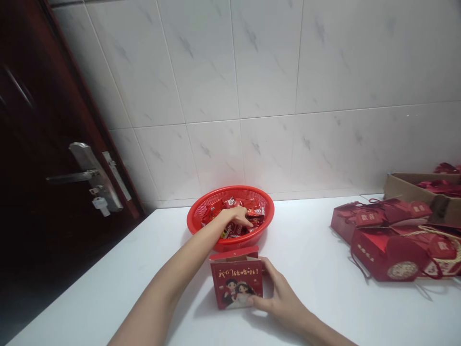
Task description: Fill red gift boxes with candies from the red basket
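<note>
My left hand reaches into a red plastic basket, among several red-wrapped candies. Its visible fingers are apart over the wrappers, and some fingertips are hidden among them. My right hand is closed on the right side of a small red gift box, its thumb on the front and its fingers behind. Standing upright on the table just in front of the basket, the box has its top open with flaps raised. Gold writing and a cartoon couple are printed on its face.
Several red gift boxes with ribbons and tags lie on the white table at right. Behind them is a cardboard box holding red items. A tiled wall backs the table; a dark door with keys stands left.
</note>
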A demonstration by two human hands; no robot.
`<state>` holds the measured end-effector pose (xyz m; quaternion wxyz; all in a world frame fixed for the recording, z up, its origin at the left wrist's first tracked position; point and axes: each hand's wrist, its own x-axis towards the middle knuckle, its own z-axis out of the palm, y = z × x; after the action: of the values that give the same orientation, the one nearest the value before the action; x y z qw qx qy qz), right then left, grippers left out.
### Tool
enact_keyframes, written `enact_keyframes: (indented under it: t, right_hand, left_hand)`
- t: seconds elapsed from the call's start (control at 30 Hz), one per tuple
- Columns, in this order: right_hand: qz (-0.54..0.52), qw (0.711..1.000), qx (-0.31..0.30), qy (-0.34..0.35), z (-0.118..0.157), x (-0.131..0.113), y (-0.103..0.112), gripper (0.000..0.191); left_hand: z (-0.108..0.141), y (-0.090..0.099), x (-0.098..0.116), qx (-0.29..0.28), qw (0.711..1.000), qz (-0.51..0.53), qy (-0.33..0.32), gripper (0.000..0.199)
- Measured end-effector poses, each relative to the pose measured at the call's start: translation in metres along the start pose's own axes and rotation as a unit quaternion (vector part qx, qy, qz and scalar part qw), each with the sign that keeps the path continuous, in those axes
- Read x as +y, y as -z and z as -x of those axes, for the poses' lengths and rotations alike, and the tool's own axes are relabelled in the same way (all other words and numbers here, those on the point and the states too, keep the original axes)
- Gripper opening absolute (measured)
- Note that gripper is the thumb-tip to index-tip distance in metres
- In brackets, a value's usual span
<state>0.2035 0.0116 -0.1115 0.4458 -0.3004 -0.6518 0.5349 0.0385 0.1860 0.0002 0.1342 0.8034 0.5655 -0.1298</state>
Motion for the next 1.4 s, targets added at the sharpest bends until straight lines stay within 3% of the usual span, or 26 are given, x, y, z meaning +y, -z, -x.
enact_keyframes:
  t: [0.57,0.77,0.9,1.1,1.23,1.4]
  right_hand:
    - [-0.009,1.0,-0.017,0.004,0.0,-0.004,0.0,0.063]
    - [0.006,1.0,-0.018,0.013,0.0,-0.005,0.002,0.059]
    - [0.004,1.0,-0.02,0.017,0.0,-0.005,0.002,0.06]
    - [0.005,1.0,-0.011,0.024,-0.001,-0.002,0.003,0.061]
    - [0.0,1.0,-0.004,0.017,-0.001,0.003,0.005,0.062]
    - [-0.05,0.998,0.023,0.004,0.003,0.004,0.011,0.049]
  left_hand:
    - [-0.001,-0.004,-0.003,0.026,0.999,0.0,-0.043,0.038]
    - [0.021,0.001,-0.028,0.071,0.991,0.091,-0.064,0.033]
    - [0.042,0.002,-0.054,0.14,0.958,0.236,-0.089,0.046]
    - [0.069,-0.006,-0.082,0.166,0.916,0.358,-0.071,0.058]
    - [0.08,-0.015,-0.084,0.211,0.904,0.366,-0.065,0.056]
    - [0.09,-0.023,-0.072,0.255,0.908,0.334,-0.015,0.054]
